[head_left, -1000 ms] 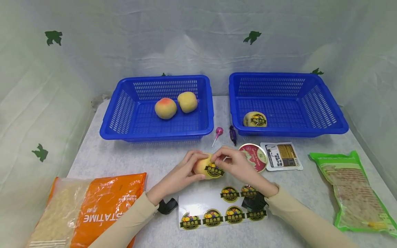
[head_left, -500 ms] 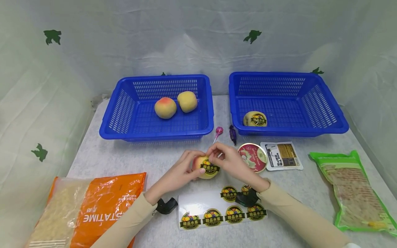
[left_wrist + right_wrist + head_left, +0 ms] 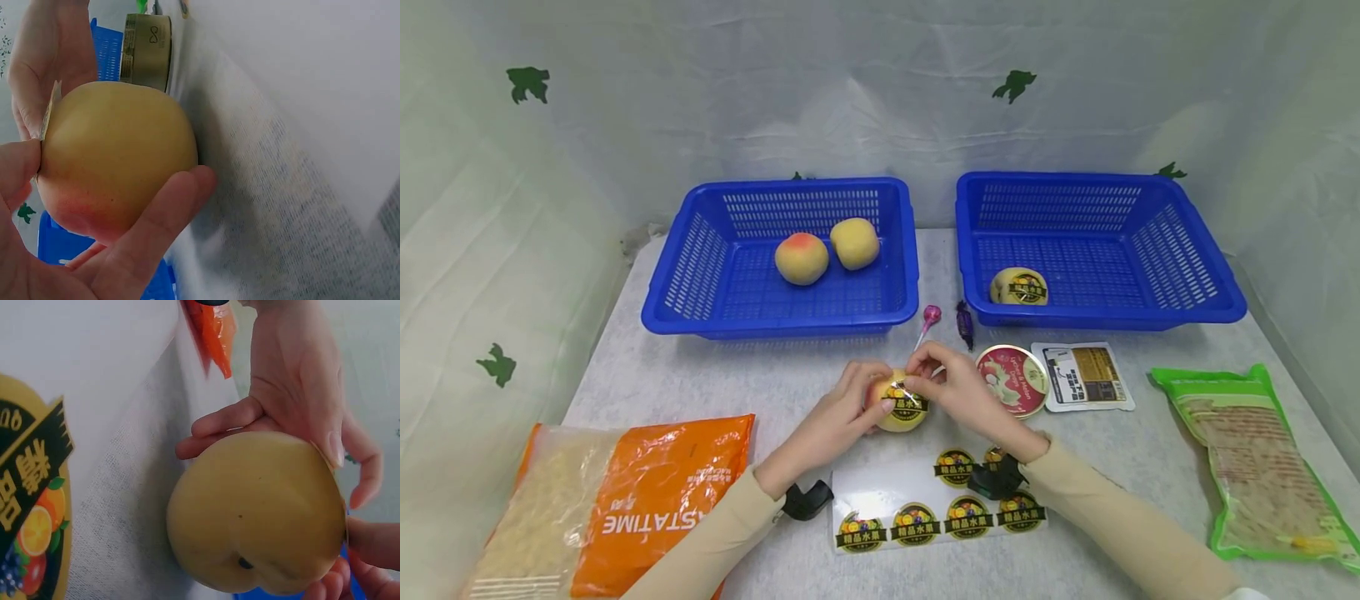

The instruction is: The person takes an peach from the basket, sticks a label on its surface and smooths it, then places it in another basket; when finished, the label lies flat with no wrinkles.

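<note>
A yellow peach [image 3: 891,424] with a red blush sits over the table, between the two hands. My left hand [image 3: 831,418] holds it from the left, fingers curled round its side. The left thumb presses the edge of a round black-and-gold fruit sticker [image 3: 906,403] on the peach's near face. My right hand [image 3: 958,389] pinches the sticker's upper right edge, its thumb and fingers close against the peach. In the left wrist view, one edge of the sticker [image 3: 52,109] stands off the peach [image 3: 119,150]. A dark stem hollow shows on the peach [image 3: 256,506] in the right wrist view.
The left blue basket [image 3: 775,327] has two peaches; the right one [image 3: 1112,317] has one stickered peach. A sticker sheet [image 3: 880,483] lies below the hands. Nearby are a lollipop [image 3: 932,314], a purple candy [image 3: 965,325], a round tin [image 3: 1011,382], a white packet [image 3: 1082,377], an orange macaroni bag [image 3: 662,483] and a green-edged bag [image 3: 1255,467].
The right hand has shifted slightly left with the sticker, which now lies flatter and more central on the peach. The left thumb has come up onto the sticker's edge.
</note>
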`<control>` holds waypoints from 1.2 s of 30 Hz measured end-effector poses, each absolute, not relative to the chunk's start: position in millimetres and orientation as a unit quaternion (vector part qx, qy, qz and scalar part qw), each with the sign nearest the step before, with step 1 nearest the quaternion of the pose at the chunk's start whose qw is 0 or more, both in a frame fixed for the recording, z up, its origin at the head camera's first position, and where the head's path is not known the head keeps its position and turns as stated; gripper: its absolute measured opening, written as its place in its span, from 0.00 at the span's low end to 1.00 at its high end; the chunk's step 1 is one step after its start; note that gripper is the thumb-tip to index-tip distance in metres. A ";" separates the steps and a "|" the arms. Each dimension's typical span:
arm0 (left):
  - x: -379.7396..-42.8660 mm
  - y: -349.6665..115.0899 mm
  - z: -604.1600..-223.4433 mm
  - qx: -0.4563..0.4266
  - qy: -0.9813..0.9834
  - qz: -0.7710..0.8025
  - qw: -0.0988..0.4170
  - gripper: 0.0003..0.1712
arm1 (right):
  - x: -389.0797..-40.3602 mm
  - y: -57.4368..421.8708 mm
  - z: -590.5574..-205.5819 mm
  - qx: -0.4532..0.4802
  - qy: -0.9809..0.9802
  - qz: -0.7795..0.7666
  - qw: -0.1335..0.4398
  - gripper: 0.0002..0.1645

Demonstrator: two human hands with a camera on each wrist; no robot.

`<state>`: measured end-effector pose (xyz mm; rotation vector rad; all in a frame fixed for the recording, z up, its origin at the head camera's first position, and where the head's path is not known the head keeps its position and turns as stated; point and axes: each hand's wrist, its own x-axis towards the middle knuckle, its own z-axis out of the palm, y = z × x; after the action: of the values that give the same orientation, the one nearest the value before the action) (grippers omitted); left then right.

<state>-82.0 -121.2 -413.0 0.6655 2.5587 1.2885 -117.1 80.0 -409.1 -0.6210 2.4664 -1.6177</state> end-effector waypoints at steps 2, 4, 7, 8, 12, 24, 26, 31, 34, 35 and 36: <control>-81.6 -121.6 -412.8 0.242 0.873 0.414 0.091 0.17 | -117.9 80.9 -410.1 -0.199 0.812 -0.543 0.070 0.05; -81.6 -121.8 -412.6 0.252 0.878 0.398 0.086 0.15 | -118.2 81.5 -409.3 -0.198 0.809 -0.549 0.074 0.04; -81.8 -121.9 -412.1 0.240 0.874 0.410 0.098 0.14 | -116.2 82.1 -403.5 -0.207 0.800 -0.558 0.078 0.03; -82.1 -122.2 -412.1 0.234 0.873 0.415 0.102 0.14 | -114.9 82.3 -400.2 -0.210 0.795 -0.564 0.082 0.03; -83.2 -123.6 -412.2 0.207 0.862 0.449 0.116 0.16 | -108.9 82.8 -387.0 -0.225 0.772 -0.584 0.111 0.06; -80.0 -113.1 -407.1 0.152 0.837 0.511 0.122 0.17 | -107.0 82.4 -385.5 -0.241 0.758 -0.591 0.136 0.09; -77.2 -110.9 -397.0 0.143 0.831 0.522 0.129 0.17 | -107.6 83.3 -387.3 -0.237 0.746 -0.604 0.148 0.08; -78.3 -110.1 -398.4 0.139 0.826 0.530 0.133 0.20 | -108.8 85.3 -390.4 -0.229 0.728 -0.627 0.159 0.07; -81.1 -110.6 -414.7 0.136 0.842 0.510 0.115 0.22 | -108.1 85.4 -390.4 -0.231 0.726 -0.628 0.157 0.06; -80.5 -110.0 -415.4 0.136 0.848 0.501 0.109 0.22 | -107.8 85.4 -390.3 -0.236 0.729 -0.624 0.153 0.06; -79.9 -109.4 -415.5 0.136 0.852 0.495 0.103 0.22 | -107.3 85.4 -390.0 -0.241 0.732 -0.620 0.149 0.06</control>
<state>-79.9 -109.4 -415.5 0.4004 2.5142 1.4598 -107.3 85.4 -390.0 -0.6926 2.1036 -1.7820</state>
